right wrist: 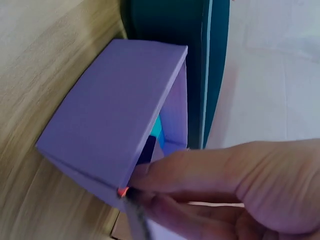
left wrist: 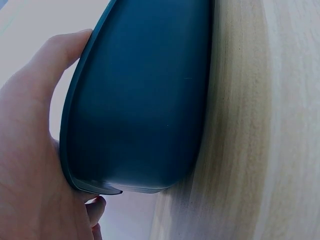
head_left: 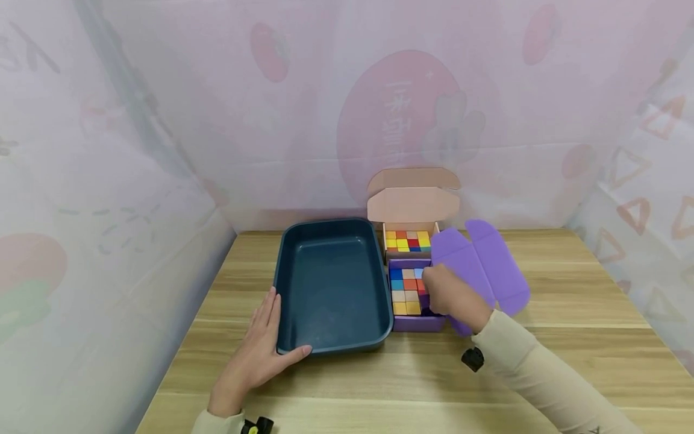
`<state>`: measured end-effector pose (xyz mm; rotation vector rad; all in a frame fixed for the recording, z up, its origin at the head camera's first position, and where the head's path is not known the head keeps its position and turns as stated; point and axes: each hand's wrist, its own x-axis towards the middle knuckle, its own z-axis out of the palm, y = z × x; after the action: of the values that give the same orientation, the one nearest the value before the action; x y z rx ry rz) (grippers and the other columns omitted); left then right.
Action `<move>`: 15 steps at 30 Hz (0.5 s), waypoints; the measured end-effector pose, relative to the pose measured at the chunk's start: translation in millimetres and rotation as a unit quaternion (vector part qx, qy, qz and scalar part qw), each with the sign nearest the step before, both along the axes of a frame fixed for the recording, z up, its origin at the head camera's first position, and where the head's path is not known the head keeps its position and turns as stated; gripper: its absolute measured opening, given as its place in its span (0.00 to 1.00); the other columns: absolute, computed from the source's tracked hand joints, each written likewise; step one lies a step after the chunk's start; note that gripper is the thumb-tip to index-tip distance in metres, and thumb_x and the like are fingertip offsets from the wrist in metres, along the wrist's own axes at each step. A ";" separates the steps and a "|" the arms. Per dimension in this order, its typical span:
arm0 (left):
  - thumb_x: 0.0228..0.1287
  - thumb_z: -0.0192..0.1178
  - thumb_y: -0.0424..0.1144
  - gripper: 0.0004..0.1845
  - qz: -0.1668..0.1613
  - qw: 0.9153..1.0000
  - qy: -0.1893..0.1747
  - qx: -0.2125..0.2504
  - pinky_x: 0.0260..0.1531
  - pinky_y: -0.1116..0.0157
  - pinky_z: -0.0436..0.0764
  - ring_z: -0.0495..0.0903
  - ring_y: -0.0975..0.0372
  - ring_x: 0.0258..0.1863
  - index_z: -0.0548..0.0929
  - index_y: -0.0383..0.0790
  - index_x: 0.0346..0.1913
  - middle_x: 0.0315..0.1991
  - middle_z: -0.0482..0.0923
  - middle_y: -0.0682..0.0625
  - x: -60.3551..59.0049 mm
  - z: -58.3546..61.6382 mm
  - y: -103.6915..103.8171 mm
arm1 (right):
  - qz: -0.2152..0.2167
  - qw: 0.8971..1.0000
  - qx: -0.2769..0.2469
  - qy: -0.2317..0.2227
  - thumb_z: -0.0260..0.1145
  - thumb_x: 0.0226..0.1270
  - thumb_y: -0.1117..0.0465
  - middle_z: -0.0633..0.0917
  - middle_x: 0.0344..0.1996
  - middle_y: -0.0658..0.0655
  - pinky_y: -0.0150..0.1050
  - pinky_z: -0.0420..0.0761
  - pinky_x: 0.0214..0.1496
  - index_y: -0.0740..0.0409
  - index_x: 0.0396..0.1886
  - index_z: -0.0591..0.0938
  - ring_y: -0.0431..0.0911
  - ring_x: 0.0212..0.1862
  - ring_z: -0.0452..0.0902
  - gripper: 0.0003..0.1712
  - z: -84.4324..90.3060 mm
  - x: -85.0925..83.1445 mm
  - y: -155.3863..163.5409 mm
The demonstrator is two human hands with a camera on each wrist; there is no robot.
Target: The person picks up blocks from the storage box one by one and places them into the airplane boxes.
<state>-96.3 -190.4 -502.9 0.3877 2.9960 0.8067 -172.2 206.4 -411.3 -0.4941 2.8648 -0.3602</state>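
A deep dark teal tray (head_left: pixel 331 283) lies on the table. My left hand (head_left: pixel 260 343) rests at its near-left corner, fingers along the left side and thumb on the front rim; the left wrist view shows this hand (left wrist: pixel 35 130) against the tray's rim (left wrist: pixel 70 115). Right of the tray stands an open purple box (head_left: pixel 417 323) with rows of colourful blocks (head_left: pixel 405 295). My right hand (head_left: pixel 452 292) reaches into its right side with bent fingers. Up close, the right thumb (right wrist: pixel 175 172) is beside a dark block (right wrist: pixel 147 151); the fingertips are partly hidden by the box wall.
Behind the purple box is an open cardboard box (head_left: pixel 413 205) filled with colourful blocks (head_left: pixel 406 242). The purple lid (head_left: pixel 482 265) spreads out to the right, under the right forearm. Printed cloth walls (head_left: pixel 303 120) stand around the wooden table (head_left: pixel 347 386).
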 end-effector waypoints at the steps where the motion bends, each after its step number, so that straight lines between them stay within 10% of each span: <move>1: 0.61 0.66 0.73 0.68 -0.001 1.000 0.000 -0.001 0.81 0.33 0.48 0.39 0.42 0.87 0.42 0.34 0.86 0.88 0.32 0.41 -0.1 -0.1 0.2 | -0.003 1.000 0.011 -0.003 0.68 0.55 0.83 0.67 0.17 0.50 0.33 0.60 0.21 0.62 0.24 0.77 0.42 0.21 0.60 0.14 0.2 0.3 -2.0; 15: 0.61 0.67 0.71 0.67 0.000 1.000 -0.005 0.005 0.81 0.33 0.48 0.38 0.42 0.87 0.42 0.34 0.86 0.89 0.30 0.42 1.1 0.3 0.6 | -0.029 0.998 0.053 0.008 0.65 0.69 0.78 0.84 0.27 0.59 0.35 0.79 0.25 0.67 0.39 0.83 0.45 0.25 0.76 0.05 -6.4 7.8 -13.7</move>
<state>-95.3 -189.8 -502.7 0.3821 2.9831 0.8217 -164.5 192.6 -417.7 -0.3959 2.9000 -0.2142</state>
